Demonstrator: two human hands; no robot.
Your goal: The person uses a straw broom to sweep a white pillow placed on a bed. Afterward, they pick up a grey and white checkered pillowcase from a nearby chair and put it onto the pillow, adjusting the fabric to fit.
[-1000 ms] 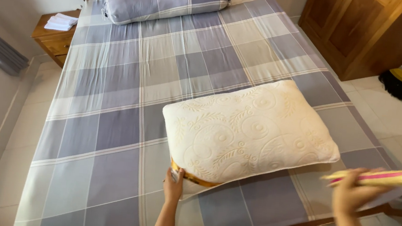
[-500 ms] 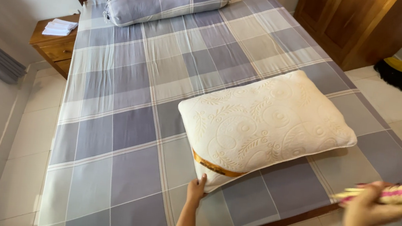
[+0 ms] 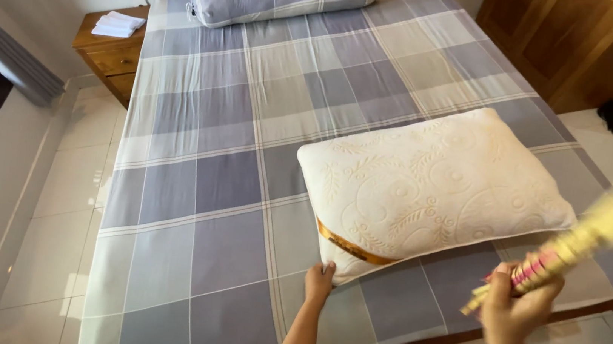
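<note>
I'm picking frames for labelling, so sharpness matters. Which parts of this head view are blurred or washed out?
In the head view, the broom in the right hand is smeared by motion blur, pale toward the upper right; the left hand at the pillow is sharp, as is the checked sheet; glare brightens the floor tiles.

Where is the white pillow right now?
The white pillow lies on the checked bed, right of centre in the head view, with the left hand on its near corner.
</note>
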